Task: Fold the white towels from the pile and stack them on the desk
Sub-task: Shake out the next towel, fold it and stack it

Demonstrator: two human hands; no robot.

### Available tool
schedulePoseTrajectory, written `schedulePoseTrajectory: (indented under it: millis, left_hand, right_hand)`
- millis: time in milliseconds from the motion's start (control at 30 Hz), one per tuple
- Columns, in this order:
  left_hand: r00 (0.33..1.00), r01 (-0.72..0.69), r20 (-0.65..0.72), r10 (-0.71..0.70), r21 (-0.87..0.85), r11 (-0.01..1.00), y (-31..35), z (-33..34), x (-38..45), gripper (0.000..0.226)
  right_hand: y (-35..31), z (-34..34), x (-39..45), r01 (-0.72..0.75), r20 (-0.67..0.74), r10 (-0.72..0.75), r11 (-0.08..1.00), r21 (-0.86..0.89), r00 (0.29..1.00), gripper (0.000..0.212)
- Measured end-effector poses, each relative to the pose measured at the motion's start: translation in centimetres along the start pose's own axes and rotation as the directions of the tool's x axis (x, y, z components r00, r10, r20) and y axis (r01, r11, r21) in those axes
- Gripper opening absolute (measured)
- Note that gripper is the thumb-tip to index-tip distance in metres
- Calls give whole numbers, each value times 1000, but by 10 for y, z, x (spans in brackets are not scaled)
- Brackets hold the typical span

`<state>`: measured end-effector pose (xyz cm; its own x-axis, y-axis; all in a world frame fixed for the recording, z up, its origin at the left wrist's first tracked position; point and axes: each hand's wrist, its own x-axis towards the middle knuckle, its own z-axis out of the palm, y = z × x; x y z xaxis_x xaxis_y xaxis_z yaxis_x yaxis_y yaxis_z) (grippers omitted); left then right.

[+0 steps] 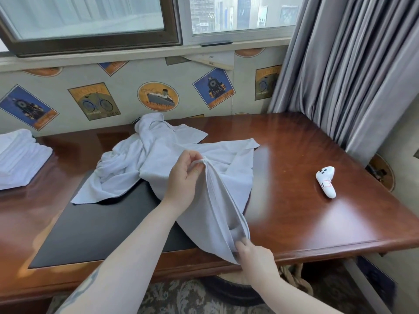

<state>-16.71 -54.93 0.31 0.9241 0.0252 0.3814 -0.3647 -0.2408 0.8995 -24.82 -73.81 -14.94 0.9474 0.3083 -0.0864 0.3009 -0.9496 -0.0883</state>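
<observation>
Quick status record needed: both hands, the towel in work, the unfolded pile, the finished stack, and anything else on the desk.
left hand: pinches a bunched edge of the towel, raised above the desk
right hand: grips the towel's lower edge at the desk's front rim
held towel: white, stretched between both hands, not yet folded
pile: crumpled white towels behind the held one, partly on the black desk pad
folded stack: white towels at the desk's far left
desk: glossy brown wood
other: white controller lying to the right, apart from the towels
</observation>
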Motion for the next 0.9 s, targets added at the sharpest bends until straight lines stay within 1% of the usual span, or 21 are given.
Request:
schedulePoseTrajectory:
  millis: [67, 100, 167, 200, 233, 267, 300, 333, 367, 433, 533, 600, 633, 667, 700, 733, 800, 867, 900]
  left_hand:
    - [1000, 6, -5, -6, 9, 1000, -1, 1, 0, 12]
    - [1000, 8, -19, -7, 14, 1000, -2, -1, 0, 12]
    - [998, 2, -56, 0, 24, 1000, -4, -5, 2, 15]
    - [998, -2, -69, 3, 28, 1000, -5, -6, 3, 17]
    - [997, -1, -75, 3, 30, 1000, -6, -6, 3, 17]
    - [997, 3, -79, 0, 35, 999, -6, -4, 3, 18]
    - [996, 3, -84, 1, 41, 999, -6, -2, 4, 17]
    - [996, 5, -93, -1, 49, 999, -5, 0, 5, 17]
    - [993, 7, -114, 0, 57, 998, -5, 0, 6, 16]
    - [985, 5, -170, 8, 75, 997, -2, -5, 14, 17]
    - [968, -8, -250, 31, 92, 996, 9, -23, 32, 26]
    - [958, -39, -279, 63, 89, 995, 26, -38, 49, 31]
    - [953, -52, -295, 70, 71, 996, 34, -44, 57, 30]
    - [945, -69, -316, 83, 53, 996, 46, -52, 69, 28]
    - [938, -73, -338, 81, 37, 997, 56, -59, 78, 25]
    - [928, -86, -363, 87, 17, 996, 72, -69, 91, 23]
    - [907, -109, -412, 84, -38, 993, 101, -88, 116, 17]
    - [868, -167, -484, 115, -66, 984, 142, -114, 141, 13]
    - [840, -210, -521, 150, -58, 976, 168, -130, 155, 11]
  right_hand:
    - [5, -2, 1, 30, 31, -29, 999, -37, 999, 32]
    - [9, -2, -2, 73, 6, -73, 996, -45, 997, 30]
    - [16, -4, -14, 160, -77, -158, 987, 13, 984, 33]
    - [20, -5, -19, 224, -56, -222, 974, 27, 973, 28]
    - [22, -7, -22, 289, -9, -289, 954, 75, 957, 19]
    - [24, -5, -24, 320, 12, -322, 942, 98, 947, 13]
    - [24, -3, -23, 352, 42, -357, 931, 94, 933, 16]
    - [24, -1, -22, 363, 63, -367, 929, 70, 928, 18]
    - [23, -3, -21, 348, 55, -351, 935, 65, 935, 20]
    - [23, -15, -21, 296, 34, -301, 950, 102, 953, 23]
    - [36, -40, -21, 265, -59, -258, 945, 190, 964, 34]
    - [48, -71, -11, 240, -114, -220, 949, 204, 969, 42]
    - [54, -87, -4, 239, -140, -213, 949, 204, 967, 38]
    - [59, -109, 8, 236, -165, -207, 954, 185, 964, 30]
    - [63, -130, 18, 236, -182, -208, 961, 143, 961, 20]
    - [68, -157, 31, 246, -223, -220, 964, 97, 950, 17]
    - [76, -216, 54, 273, -323, -253, 962, 15, 912, 22]
    - [82, -294, 75, 304, -410, -315, 948, -93, 856, 16]
    - [83, -341, 86, 321, -455, -343, 938, -129, 822, 20]
